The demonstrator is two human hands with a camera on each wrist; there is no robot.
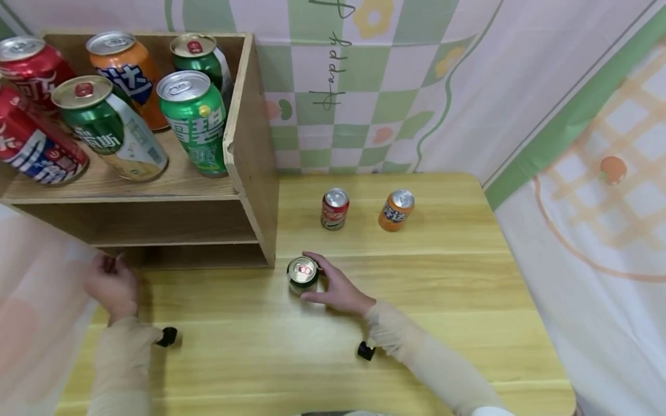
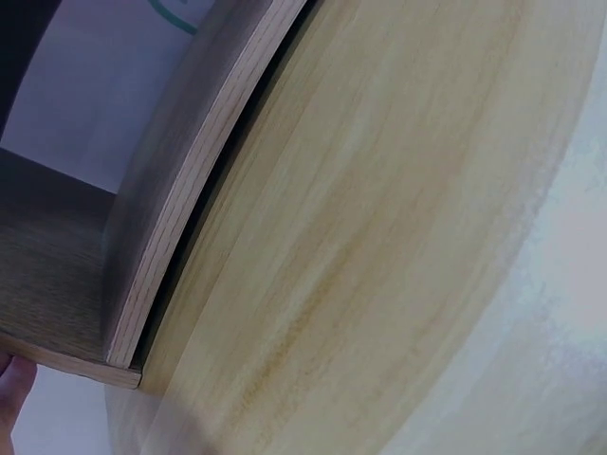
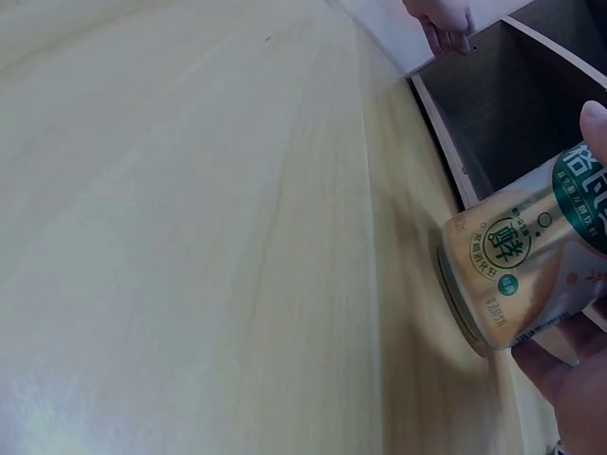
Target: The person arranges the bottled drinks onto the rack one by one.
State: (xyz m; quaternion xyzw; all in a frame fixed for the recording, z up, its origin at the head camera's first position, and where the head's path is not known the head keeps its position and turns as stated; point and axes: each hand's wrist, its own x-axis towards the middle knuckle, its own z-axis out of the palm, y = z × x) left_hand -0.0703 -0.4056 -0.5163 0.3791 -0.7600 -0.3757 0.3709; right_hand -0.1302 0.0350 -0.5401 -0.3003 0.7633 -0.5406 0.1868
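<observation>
My right hand (image 1: pixel 338 289) grips a green-and-gold drink can (image 1: pixel 303 270) with a gold lid, thumb on the near side and fingers on the far side. In the right wrist view the can (image 3: pixel 522 256) shows its pale gold lower half; whether its base touches the table I cannot tell. Just left of it stands a two-tier wooden shelf (image 1: pixel 255 144). My left hand (image 1: pixel 111 286) is at the shelf's lower left front corner, fingers curled. A fingertip (image 2: pixel 13 379) meets the board's edge in the left wrist view; the rest of that hand is hidden there.
A small red can (image 1: pixel 335 209) and a small orange can (image 1: pixel 396 210) stand on the table (image 1: pixel 442 289) behind my right hand. Several larger cans, among them a green one (image 1: pixel 193 124), fill the shelf's top. A patterned cloth (image 1: pixel 364 75) hangs behind.
</observation>
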